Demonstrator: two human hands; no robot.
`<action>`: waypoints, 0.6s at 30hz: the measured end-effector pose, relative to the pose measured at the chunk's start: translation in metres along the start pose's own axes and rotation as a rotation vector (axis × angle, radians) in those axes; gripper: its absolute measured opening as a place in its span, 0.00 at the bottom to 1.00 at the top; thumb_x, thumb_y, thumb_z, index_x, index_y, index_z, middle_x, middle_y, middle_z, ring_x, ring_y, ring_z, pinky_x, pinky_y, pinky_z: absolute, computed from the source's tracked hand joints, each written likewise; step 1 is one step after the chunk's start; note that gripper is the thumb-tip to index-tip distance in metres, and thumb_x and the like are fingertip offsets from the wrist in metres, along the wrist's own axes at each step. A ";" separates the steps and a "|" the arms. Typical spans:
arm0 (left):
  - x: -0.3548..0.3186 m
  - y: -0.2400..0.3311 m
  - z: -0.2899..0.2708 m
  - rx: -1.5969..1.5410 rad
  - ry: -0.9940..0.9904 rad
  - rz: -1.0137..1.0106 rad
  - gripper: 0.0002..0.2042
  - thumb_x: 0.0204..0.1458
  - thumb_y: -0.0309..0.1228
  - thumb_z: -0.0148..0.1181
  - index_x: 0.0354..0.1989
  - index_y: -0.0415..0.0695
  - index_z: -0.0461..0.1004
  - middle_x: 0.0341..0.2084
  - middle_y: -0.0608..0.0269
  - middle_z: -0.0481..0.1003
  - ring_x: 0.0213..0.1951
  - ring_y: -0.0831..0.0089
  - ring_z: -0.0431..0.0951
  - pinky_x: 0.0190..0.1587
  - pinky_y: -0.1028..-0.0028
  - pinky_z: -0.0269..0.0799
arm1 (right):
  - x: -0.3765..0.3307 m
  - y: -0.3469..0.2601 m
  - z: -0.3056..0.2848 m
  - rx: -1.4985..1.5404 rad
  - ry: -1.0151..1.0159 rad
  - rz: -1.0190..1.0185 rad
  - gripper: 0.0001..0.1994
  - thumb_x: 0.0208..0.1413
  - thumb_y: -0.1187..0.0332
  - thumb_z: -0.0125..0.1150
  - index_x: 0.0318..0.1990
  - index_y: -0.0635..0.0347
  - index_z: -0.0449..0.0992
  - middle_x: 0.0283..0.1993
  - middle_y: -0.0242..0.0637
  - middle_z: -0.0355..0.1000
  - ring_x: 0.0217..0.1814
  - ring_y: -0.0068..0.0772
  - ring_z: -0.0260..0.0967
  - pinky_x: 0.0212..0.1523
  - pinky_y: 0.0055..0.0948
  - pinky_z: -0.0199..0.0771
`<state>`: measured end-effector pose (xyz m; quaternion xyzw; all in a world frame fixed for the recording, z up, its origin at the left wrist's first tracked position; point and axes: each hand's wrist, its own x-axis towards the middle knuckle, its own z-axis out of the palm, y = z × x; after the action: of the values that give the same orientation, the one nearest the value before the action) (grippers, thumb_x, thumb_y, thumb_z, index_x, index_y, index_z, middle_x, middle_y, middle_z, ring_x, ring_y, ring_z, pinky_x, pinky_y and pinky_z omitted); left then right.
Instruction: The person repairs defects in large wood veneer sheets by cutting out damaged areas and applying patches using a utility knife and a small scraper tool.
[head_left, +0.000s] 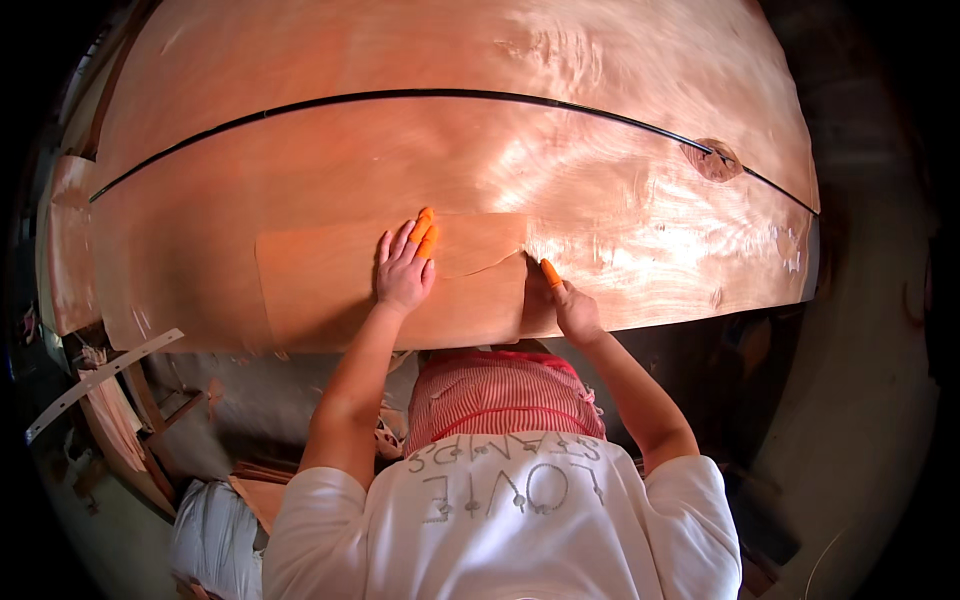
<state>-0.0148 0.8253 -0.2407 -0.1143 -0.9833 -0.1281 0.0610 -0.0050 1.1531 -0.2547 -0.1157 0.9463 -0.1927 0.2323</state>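
Hands [404, 268] flat on veneer patch [330, 285]

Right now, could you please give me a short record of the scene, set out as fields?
Left hand: flat on a veneer patch, orange finger covers on two fingers
Right hand: at the patch's right edge, orange-covered fingertip on it
Surface: large veneer sheet with a knot
Gap: dark seam between sheets
Lower left: pale strip

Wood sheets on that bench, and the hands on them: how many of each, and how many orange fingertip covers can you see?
Large veneer sheets: 2
Smaller veneer patch: 1
Hands, left hand and right hand: 2
Orange finger covers: 3
Total: 8
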 end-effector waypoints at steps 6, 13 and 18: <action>-0.001 0.000 0.001 -0.005 -0.012 -0.003 0.23 0.47 0.34 0.50 0.55 0.47 0.65 0.55 0.61 0.62 0.60 0.65 0.56 0.61 0.54 0.47 | 0.036 -0.031 -0.046 0.367 0.441 -0.210 0.20 0.53 0.69 0.53 0.54 0.58 0.63 0.32 0.51 0.71 0.29 0.52 0.69 0.28 0.41 0.70; 0.000 -0.002 0.000 -0.001 0.002 0.036 0.24 0.47 0.35 0.50 0.56 0.44 0.63 0.54 0.57 0.62 0.60 0.62 0.57 0.61 0.54 0.47 | 0.109 -0.072 -0.063 0.380 0.235 -0.039 0.15 0.49 0.71 0.55 0.47 0.57 0.68 0.38 0.47 0.70 0.37 0.49 0.69 0.38 0.40 0.69; -0.008 -0.007 0.003 -0.048 0.132 -0.109 0.33 0.43 0.42 0.56 0.59 0.40 0.57 0.57 0.50 0.58 0.60 0.56 0.56 0.61 0.52 0.46 | 0.085 -0.083 -0.070 0.349 0.343 -0.243 0.15 0.48 0.72 0.56 0.46 0.55 0.69 0.36 0.44 0.69 0.32 0.49 0.69 0.32 0.40 0.69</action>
<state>-0.0085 0.8182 -0.2467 -0.0533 -0.9785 -0.1621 0.1161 -0.1020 1.0742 -0.1967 -0.1524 0.9035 -0.3961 0.0600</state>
